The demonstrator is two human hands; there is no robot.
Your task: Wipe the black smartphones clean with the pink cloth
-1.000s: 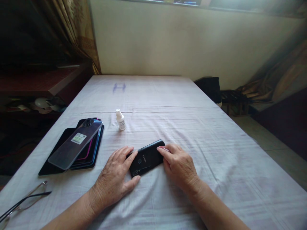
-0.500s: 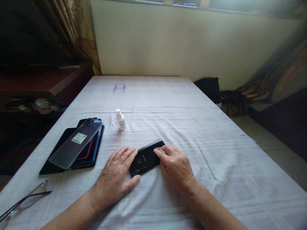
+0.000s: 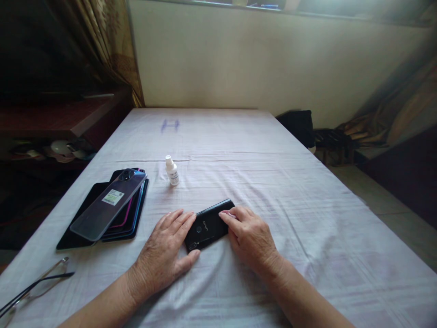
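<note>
A black smartphone (image 3: 210, 227) lies back up on the sheet, slanting, with "vivo" lettering and a camera at its lower left end. My left hand (image 3: 164, 250) holds that end, fingers at the far edge and thumb at the near one. Over the right end, my right hand (image 3: 249, 234) is closed with its fingertips pressed to the back cover. A bit of something pale pink shows by those fingers, too small to make out. Beyond the phone stands a small white bottle (image 3: 172, 171), upright with its cap on.
At the left, several phones (image 3: 126, 223) lie stacked, with a phone in a clear case (image 3: 109, 205) bearing a label on top. Eyeglasses (image 3: 41, 282) rest at the lower left. A wrinkled pale sheet (image 3: 218, 136) covers the surface, and a wooden cabinet (image 3: 85, 114) stands beyond its left edge.
</note>
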